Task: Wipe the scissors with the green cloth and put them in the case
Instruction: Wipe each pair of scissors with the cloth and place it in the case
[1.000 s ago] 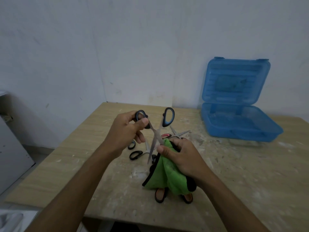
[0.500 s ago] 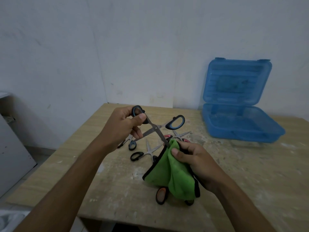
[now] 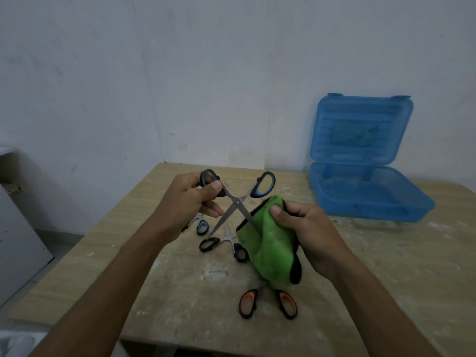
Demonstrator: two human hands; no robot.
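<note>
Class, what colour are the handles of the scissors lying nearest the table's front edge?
Orange with black rims, seen in the head view.

Mid-frame, the left hand gripped one black-and-blue loop of the open scissors, blades splayed in an X. The right hand bunched the green cloth around one blade, thumb pressed on top. Below them on the pale table lay more scissors: an orange-handled pair at lower centre, a black-handled pair and a small blue-handled pair just left of the cloth. The blue case sat lid-up at the right, against the wall.
</note>
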